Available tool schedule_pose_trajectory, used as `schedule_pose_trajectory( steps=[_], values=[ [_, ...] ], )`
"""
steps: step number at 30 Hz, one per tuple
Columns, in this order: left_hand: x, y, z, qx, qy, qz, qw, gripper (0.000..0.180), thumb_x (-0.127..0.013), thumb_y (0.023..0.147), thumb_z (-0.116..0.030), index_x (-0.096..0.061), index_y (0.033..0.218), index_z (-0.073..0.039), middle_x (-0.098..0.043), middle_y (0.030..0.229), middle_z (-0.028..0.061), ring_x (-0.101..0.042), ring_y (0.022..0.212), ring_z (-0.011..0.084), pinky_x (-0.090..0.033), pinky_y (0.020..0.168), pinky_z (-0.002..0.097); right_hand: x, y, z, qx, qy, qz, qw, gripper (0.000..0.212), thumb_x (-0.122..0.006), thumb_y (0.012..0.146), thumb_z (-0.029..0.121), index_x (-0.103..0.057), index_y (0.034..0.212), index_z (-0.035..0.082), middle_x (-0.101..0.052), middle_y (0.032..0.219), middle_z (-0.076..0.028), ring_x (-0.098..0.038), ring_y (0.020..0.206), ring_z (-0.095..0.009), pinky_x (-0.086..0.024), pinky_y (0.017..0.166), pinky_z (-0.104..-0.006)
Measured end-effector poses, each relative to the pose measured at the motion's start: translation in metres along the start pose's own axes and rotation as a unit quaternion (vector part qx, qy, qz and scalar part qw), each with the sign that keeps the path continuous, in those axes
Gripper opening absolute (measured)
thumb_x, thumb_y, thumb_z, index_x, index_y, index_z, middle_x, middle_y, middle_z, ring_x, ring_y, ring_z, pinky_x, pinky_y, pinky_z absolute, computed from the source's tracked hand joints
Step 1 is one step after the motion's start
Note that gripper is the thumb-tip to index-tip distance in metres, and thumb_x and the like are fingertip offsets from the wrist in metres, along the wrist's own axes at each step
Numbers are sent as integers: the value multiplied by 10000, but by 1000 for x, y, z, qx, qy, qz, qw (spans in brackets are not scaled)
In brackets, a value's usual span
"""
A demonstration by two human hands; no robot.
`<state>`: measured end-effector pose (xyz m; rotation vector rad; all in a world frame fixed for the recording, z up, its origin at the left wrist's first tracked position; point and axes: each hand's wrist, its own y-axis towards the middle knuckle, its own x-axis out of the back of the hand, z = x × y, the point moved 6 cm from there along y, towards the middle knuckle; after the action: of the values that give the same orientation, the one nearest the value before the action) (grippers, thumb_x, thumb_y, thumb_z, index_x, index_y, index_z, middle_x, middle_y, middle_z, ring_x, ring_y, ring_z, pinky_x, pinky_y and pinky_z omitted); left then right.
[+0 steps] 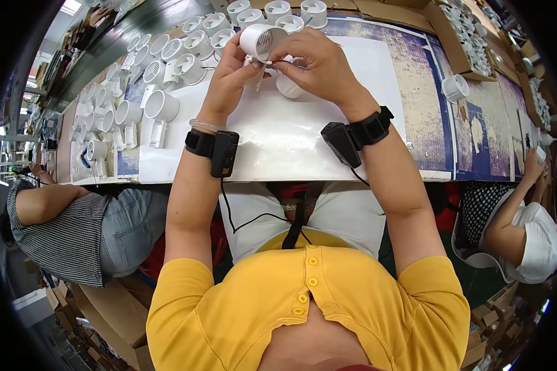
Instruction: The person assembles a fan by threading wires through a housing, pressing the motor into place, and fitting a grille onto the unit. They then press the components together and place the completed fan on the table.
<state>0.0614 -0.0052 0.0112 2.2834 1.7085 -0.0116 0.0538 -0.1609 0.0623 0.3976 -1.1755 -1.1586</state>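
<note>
A white round plastic housing (249, 42) with a grille inside is held up over the far part of the table, tilted. My left hand (232, 77) is closed around its left side and the narrow white stem under it. Close against the other side, my right hand (320, 67) has its thumb and fingertips pinched together at the base of the housing; whatever lies between them is too small to name. Partly behind my right hand, another white round part (289, 88) rests on a white sheet (260, 133).
Many white housings (162, 106) crowd the left and far side of the table. One white cup-shaped part (455, 88) sits at right, near a cardboard box (455, 43) of small white parts. People sit on both sides; a co-worker's hand (534, 164) is at far right.
</note>
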Motion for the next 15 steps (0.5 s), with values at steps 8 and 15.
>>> schedule_pose_trajectory(
  steps=[8,15],
  values=[
    [1,0,0,-29,-15,9,999,653,-558,849,-27,-242,1419,-70,-445,1311,105,-470,1187,211,-466,966,386,2,-1,-6,-64,-14,-22,998,157,-728,707,66,-699,851,123,-649,835,16,-582,796,-150,-504,635,-273],
    [4,0,3,-25,-26,18,999,670,-577,848,-36,-243,1427,-81,-443,1316,112,-471,1187,218,-475,953,398,15,9,18,48,-149,-82,984,150,-745,697,106,-718,840,140,-584,1126,1,-504,1017,-235,-447,871,-343]
  ],
)
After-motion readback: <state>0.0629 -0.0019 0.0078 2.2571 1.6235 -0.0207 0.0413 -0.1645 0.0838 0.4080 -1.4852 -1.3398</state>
